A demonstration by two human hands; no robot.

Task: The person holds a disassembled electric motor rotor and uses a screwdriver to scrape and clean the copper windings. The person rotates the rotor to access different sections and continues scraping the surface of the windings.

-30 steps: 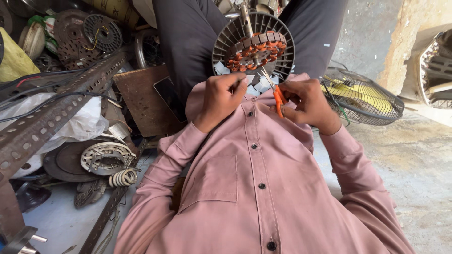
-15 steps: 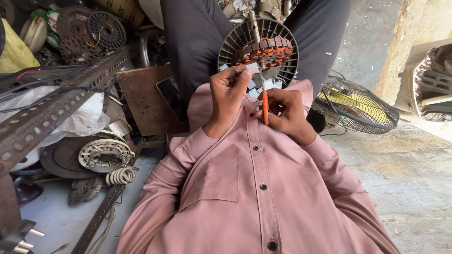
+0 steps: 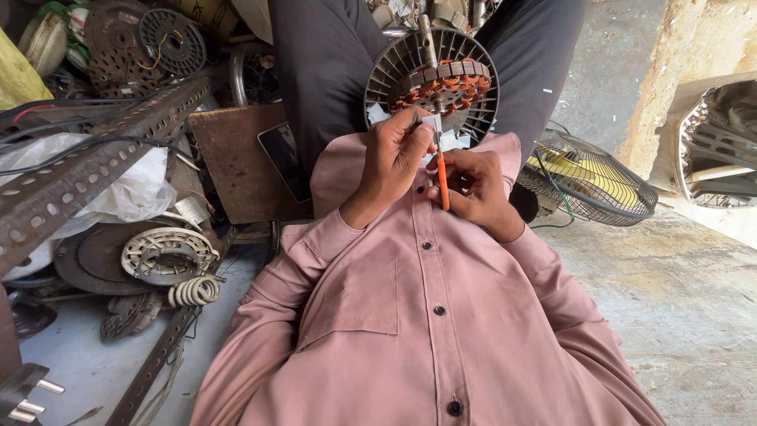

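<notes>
The left hand (image 3: 398, 154) pinched what appeared to be white insulation strips (image 3: 436, 126), largely hidden by its fingers, at the lower edge of the round finned metal stator with copper-orange windings (image 3: 438, 81). Just beside it, the right hand (image 3: 473, 189) gripped a slim orange-handled tool (image 3: 443, 181), tip obscured.

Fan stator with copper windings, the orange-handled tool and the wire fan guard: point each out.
Fan stator (image 3: 441, 83): head view, on the ring of copper windings.
Orange-handled tool (image 3: 444, 183): head view, on the orange handle between the hands.
Wire fan guard (image 3: 599, 185): head view, on the grille, right of the person.
</notes>
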